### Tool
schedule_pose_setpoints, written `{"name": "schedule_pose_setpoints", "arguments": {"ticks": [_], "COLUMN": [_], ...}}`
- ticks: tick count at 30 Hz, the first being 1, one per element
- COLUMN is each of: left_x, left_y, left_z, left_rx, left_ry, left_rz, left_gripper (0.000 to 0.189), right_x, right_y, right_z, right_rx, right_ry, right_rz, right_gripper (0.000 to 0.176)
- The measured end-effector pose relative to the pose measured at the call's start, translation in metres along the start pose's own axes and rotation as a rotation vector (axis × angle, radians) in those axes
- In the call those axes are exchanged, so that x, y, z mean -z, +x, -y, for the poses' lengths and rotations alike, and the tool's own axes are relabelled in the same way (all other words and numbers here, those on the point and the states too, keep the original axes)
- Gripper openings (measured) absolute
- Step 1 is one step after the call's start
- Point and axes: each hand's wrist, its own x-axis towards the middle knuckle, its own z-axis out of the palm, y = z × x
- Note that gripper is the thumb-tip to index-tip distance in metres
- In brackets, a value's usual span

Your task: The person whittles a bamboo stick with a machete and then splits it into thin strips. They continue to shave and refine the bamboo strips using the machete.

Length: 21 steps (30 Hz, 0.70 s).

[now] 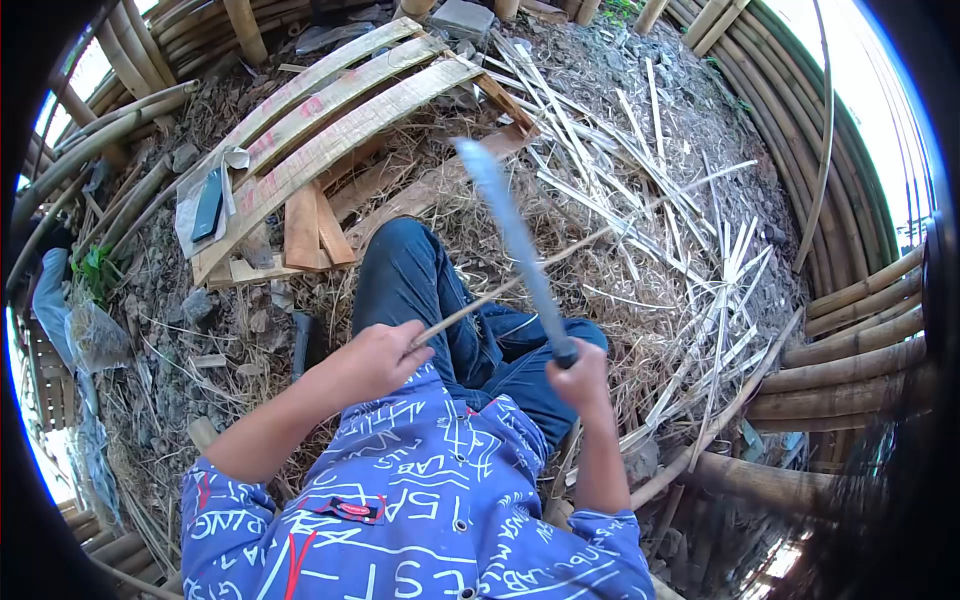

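Note:
My left hand [385, 358] is closed around the near end of a long, thin bamboo strip [490, 298], which slants away to the upper right. In my right hand [582, 378] is the dark handle of a long-bladed knife [515, 240]. Its blade, slightly smeared by motion, points up and forward and crosses over the strip in this view. Both hands are above my bent legs [410, 275] in dark trousers.
Split bamboo strips [600, 190] and shavings litter the ground ahead and right. Wooden planks [330, 120] lie at the upper left, with a phone [208, 205] on them. Bamboo poles [840, 370] line the right side. A dark object [302, 342] lies left of my legs.

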Motion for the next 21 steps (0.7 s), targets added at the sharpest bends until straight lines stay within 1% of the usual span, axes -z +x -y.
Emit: {"name": "schedule_pose_setpoints", "arguments": {"ticks": [2,4,5,7,8,11,13,14,16,18,21], "left_x": [-0.007,-0.009,-0.011,-0.017,-0.017,-0.02,-0.021,-0.02,-0.017,-0.018,-0.017], "left_y": [0.004,0.007,0.008,0.007,0.007,0.008,0.012,0.014,0.015,0.016,0.02], "left_z": [0.0,-0.002,0.0,0.006,0.006,0.004,0.004,0.002,-0.005,-0.008,-0.008], "left_rx": [-0.017,0.029,0.028,-0.022,-0.02,0.017,-0.043,-0.043,-0.033,-0.047,-0.086], "left_ry": [-0.002,-0.127,-0.129,-0.223,-0.227,-0.162,-0.039,-0.049,-0.118,-0.099,-0.099], "left_rz": [0.025,0.146,0.149,0.073,0.069,0.022,0.021,0.02,0.014,0.004,0.003], "left_gripper": [0.022,0.023,0.023,0.024,0.024,0.023,0.023,0.023,0.022,0.021,0.021], "right_x": [-0.021,-0.032,-0.037,-0.038,-0.039,-0.03,-0.023,-0.019,-0.01,-0.005,-0.006], "right_y": [-0.005,-0.01,-0.011,-0.005,-0.002,0.003,0.008,0.009,0.012,0.011,0.013], "right_z": [0.024,0.05,0.059,0.062,0.063,0.065,0.063,0.061,0.059,0.058,0.047], "right_rx": [0.068,0.099,0.148,0.15,0.159,0.164,0.166,0.164,0.165,0.166,0.239], "right_ry": [0.08,0.063,0.014,-0.02,-0.053,-0.111,-0.172,-0.18,-0.222,-0.244,-0.29], "right_rz": [0.134,0.23,0.238,0.245,0.253,0.252,0.251,0.255,0.187,0.182,0.075], "right_gripper": [0.024,0.024,0.023,0.023,0.022,0.023,0.021,0.021,0.02,0.02,0.02]}}
